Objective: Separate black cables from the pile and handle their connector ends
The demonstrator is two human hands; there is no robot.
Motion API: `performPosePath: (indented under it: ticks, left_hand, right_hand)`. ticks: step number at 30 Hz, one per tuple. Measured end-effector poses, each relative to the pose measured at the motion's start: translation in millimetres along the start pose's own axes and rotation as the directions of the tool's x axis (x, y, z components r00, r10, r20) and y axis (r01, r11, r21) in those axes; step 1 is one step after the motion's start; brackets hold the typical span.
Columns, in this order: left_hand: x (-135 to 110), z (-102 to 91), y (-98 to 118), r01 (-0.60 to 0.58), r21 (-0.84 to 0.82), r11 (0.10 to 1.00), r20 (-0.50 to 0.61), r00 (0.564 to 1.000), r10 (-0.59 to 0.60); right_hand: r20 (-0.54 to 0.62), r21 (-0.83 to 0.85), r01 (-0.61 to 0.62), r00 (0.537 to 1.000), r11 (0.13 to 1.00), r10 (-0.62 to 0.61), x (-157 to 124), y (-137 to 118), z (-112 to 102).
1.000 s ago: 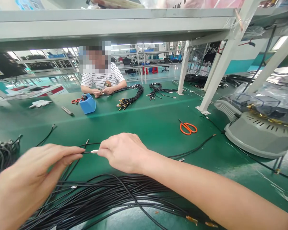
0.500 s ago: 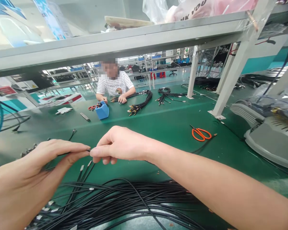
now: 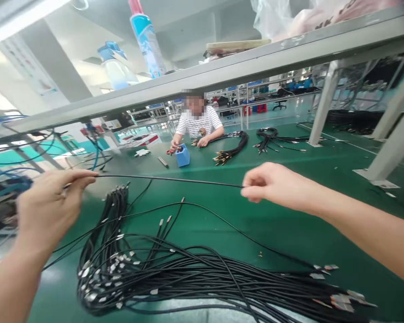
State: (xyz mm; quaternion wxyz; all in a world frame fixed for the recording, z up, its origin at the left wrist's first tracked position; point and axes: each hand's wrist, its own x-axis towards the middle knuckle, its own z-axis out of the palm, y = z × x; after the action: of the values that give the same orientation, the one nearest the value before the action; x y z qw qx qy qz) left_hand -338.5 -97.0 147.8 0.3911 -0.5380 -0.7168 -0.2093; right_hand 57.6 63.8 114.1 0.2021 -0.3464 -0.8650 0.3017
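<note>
Well, in the head view we are looking forward and down over a green surface (image 3: pixel 289 237), and our two hands are working with one black cable (image 3: pixel 168 179). Our left hand (image 3: pixel 50 211) is holding this cable near the top of the hand, and its grip is closed, with the fingers pressed around the cable. Our right hand (image 3: pixel 272 186) is pinching the cable between thumb and index finger, so this grip is closed too. The cable is running almost straight through the air between the two hands, above the surface and not touching it.

Below the hands, a large bundle of black cables (image 3: pixel 161 273) is lying on the surface, and small metal connectors (image 3: pixel 343 298) are sticking out at its ends. Farther away, a seated person (image 3: pixel 198 125) in a striped shirt is working beside a blue box (image 3: pixel 182 155), near more black cables (image 3: pixel 230 146). A grey metal shelf (image 3: pixel 222 76) is crossing the view above all this.

In our judgement, the step in hand is straightening or checking one single cable. The next move seems to be calling for placing this cable apart from the bundle, without tangling it.
</note>
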Motion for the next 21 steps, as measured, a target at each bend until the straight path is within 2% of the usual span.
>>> performPosePath:
  ticks: [4, 7, 9, 11, 13, 14, 16, 17, 19, 21]
  left_hand:
    - [2, 16.4, -14, -0.064, 0.085, 0.994, 0.208, 0.977, 0.046]
    - [10, 37.4, -19, -0.062, 0.089, 0.994, 0.286, 0.958, 0.034]
    - [17, 52.5, -13, -0.046, 0.094, 0.994, 0.294, 0.956, 0.017]
    - [25, 66.4, 5, -0.045, 0.078, 0.996, 0.293, 0.956, 0.021]
    - [29, 76.7, 38, -0.079, 0.020, 0.997, 0.292, 0.954, 0.069]
    - [27, 79.5, 62, -0.113, -0.030, 0.993, 0.292, 0.949, 0.117]
    - [15, 78.8, 122, -0.214, -0.170, 0.962, 0.290, 0.922, 0.256]
    - [3, 75.1, 157, -0.282, -0.268, 0.921, 0.286, 0.890, 0.356]
    - [-26, 61.8, 228, -0.385, -0.476, 0.791, 0.253, 0.802, 0.542]
    - [-57, 45.2, 289, -0.245, -0.791, 0.560, 0.240, 0.718, 0.654]
  right_hand:
    - [-0.067, -0.085, -0.152, 0.987, 0.985, 0.146, -27, 49, 2]
    - [-0.095, -0.062, -0.264, 0.961, 0.962, 0.258, -51, 76, -2]
    - [-0.099, -0.023, -0.320, 0.944, 0.947, 0.316, -66, 85, -4]
    - [-0.095, 0.024, -0.352, 0.931, 0.936, 0.353, -78, 88, -2]
    - [-0.089, 0.075, -0.371, 0.922, 0.926, 0.377, -87, 89, 5]
    - [-0.087, 0.103, -0.380, 0.917, 0.919, 0.389, -91, 89, 10]
    - [-0.071, 0.157, -0.397, 0.909, 0.904, 0.411, -97, 88, 20]
    - [-0.058, 0.185, -0.401, 0.907, 0.897, 0.417, -101, 88, 25]
    - [-0.025, 0.239, -0.400, 0.908, 0.885, 0.417, -109, 88, 32]
    - [0.004, 0.282, -0.383, 0.917, 0.879, 0.398, -119, 90, 37]
